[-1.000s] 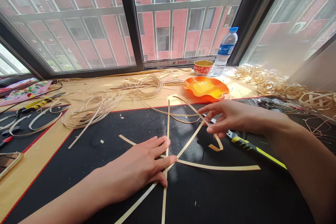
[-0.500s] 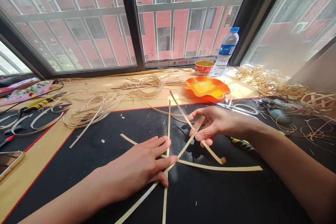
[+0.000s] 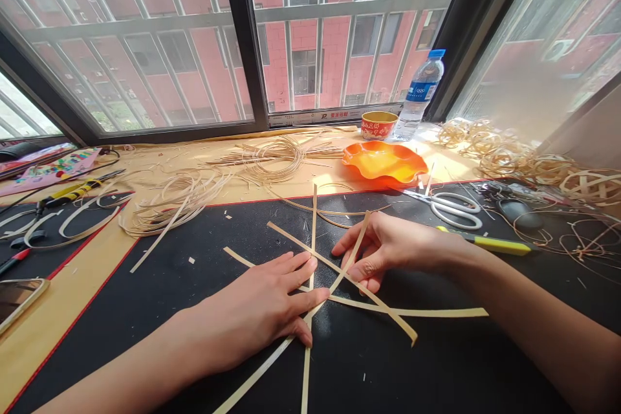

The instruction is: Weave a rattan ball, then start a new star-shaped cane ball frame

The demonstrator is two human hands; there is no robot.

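My left hand (image 3: 272,294) lies spread and palm down, its fingertips pressing crossed bamboo strips onto the black mat (image 3: 160,323). An upright strip (image 3: 314,217), a long sideways strip (image 3: 431,313) and a slanted strip (image 3: 250,385) meet under its fingers. Just to the right, my right hand (image 3: 388,246) has its thumb and fingers closed near where the slanted strip's upper end crosses another strip (image 3: 395,318). That other strip runs from upper left to lower right, over the upright one. Part of the crossing is hidden by my fingers.
Behind the mat stand an orange wavy dish (image 3: 383,168), a red tin (image 3: 378,126) and a water bottle (image 3: 418,97). White-handled scissors (image 3: 456,208) and a yellow cutter (image 3: 502,246) lie at right. Coiled strips (image 3: 169,207), pliers (image 3: 77,191) and a phone (image 3: 19,301) are at left.
My right hand has lowered and moved slightly left. The loose strip has turned and come down across the others, its top end shifting left. My left hand stays in place.
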